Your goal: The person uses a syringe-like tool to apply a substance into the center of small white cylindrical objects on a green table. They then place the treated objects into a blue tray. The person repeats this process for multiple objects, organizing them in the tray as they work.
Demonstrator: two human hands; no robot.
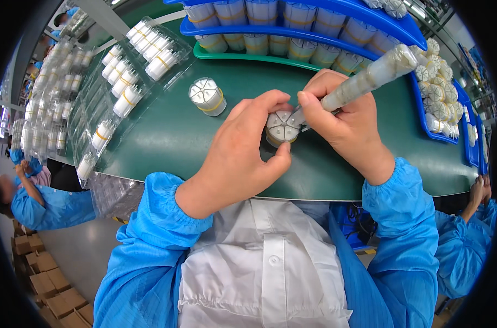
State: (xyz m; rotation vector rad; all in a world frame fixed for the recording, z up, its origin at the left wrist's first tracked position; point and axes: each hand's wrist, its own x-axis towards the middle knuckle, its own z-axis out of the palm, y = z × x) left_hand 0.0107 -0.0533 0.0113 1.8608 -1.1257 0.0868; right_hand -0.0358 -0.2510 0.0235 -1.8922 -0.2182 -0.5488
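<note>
My left hand curls its thumb and fingers around a round white bundle standing on the green tabletop. The bundle's top face is split into wedge-shaped segments, each with a small mark near its middle. In my right hand is a thick pen-like tool with a pale, tape-wrapped shaft, slanting up to the right. Its narrow end meets or hovers over the bundle's right edge; fingers partly hide the tip. A similar bundle with a yellow band stands upright, untouched, beyond my left hand.
Clear plastic trays of banded white bundles lie at left. Blue trays packed with upright bundles are stacked at the back above a green tray. Another blue tray with piled bundles sits at right. Co-workers sit on both sides.
</note>
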